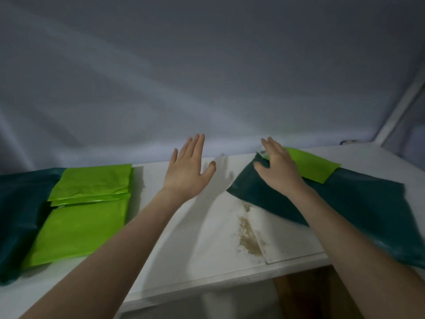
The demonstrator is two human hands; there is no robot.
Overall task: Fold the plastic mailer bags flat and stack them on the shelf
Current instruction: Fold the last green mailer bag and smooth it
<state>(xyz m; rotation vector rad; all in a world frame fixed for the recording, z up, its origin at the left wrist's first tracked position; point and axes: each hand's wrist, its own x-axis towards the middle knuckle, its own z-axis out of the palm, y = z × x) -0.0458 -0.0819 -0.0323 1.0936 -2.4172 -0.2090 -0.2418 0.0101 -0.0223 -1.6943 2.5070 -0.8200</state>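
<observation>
Nearest us at eight o'clock, our folded green stack [87, 217] sits on the shelf [195, 245]. Left hand [187, 171] hovers splayed, empty; right hand [276, 171], fingers released, flattens the dark mailer [345, 203] at two o'clock. Fold next, we reckon.

A pale grey wall [207, 77] fills the upper frame; a white post [400, 109] slants at upper right.

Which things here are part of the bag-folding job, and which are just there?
Job:
light green bag stack
dark green bags at left
dark green bag at right
light green bag at right
white shelf
left hand
right hand

Just there:
brown stain
grey backdrop
</observation>
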